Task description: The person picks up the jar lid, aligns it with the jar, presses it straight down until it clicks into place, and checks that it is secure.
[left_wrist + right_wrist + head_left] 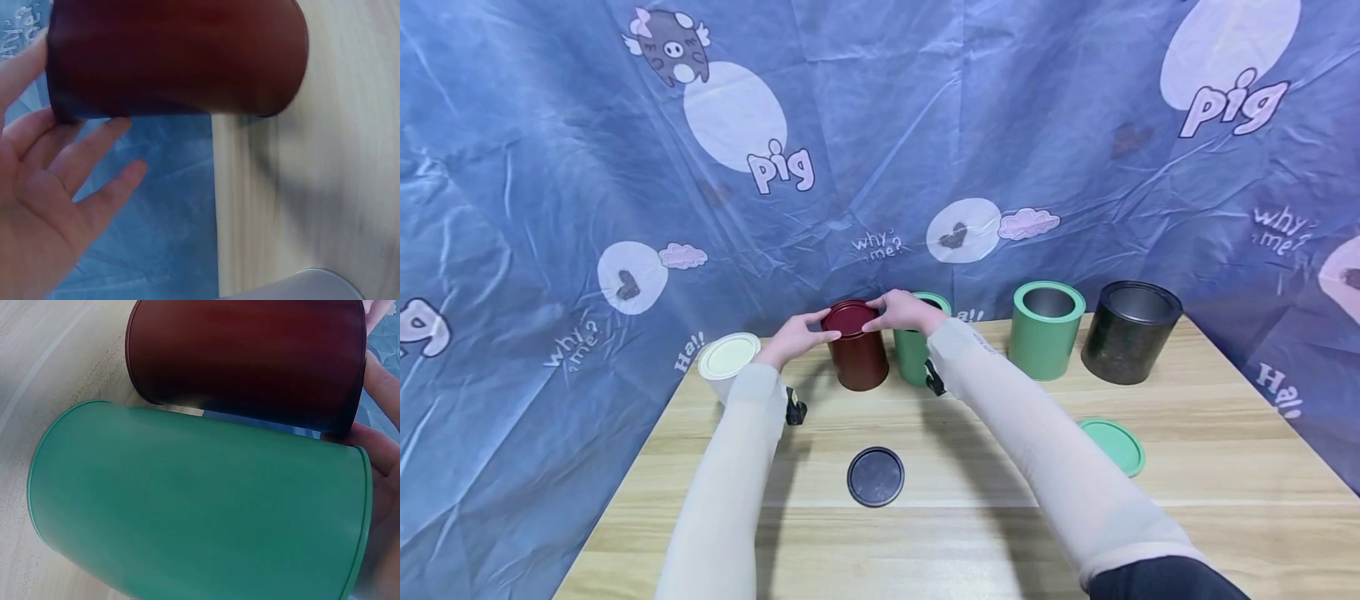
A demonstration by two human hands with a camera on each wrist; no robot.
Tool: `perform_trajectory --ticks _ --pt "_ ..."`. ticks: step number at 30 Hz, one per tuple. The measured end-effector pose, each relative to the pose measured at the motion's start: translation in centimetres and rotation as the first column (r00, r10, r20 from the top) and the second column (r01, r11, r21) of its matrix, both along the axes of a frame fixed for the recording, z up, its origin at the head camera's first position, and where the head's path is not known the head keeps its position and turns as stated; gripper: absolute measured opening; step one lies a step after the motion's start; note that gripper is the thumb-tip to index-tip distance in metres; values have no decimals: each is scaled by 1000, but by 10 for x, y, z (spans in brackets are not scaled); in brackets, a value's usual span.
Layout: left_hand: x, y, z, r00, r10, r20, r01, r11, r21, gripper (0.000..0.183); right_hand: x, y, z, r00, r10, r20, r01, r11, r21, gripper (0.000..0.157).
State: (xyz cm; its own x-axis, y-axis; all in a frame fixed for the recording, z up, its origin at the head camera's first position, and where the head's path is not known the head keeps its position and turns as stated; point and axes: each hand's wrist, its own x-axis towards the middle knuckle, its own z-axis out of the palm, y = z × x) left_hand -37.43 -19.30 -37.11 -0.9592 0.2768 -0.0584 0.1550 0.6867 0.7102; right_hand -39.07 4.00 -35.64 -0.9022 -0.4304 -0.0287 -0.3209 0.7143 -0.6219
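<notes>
A dark red canister (859, 364) stands upright near the back of the table, with a red lid (850, 318) sitting on its top. My left hand (792, 340) holds the lid's left edge, thumb in front and fingers behind. From the other side, my right hand (907, 312) grips the right edge in the same way. In the left wrist view, some left fingers (94, 150) stretch out beside the red canister. Close on the right is a green canister (200, 500), partly hidden under my right hand and wrist.
A white canister (727, 355) with a pale top stands left, partly behind my left arm. Farther right are an open green canister (1042, 342) and an open black canister (1126, 346). A black lid (876, 477) and a green lid (1116, 446) lie on the wooden table (820, 542).
</notes>
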Motion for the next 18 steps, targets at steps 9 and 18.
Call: perform_trajectory --ticks 9,18 --pt "6 3 1 1000 21 12 -21 1000 -12 69 2 2 0 1000 14 -14 -14 999 33 63" --pt "14 5 0 999 36 20 -36 999 0 69 5 3 0 999 26 -18 -25 999 41 64"
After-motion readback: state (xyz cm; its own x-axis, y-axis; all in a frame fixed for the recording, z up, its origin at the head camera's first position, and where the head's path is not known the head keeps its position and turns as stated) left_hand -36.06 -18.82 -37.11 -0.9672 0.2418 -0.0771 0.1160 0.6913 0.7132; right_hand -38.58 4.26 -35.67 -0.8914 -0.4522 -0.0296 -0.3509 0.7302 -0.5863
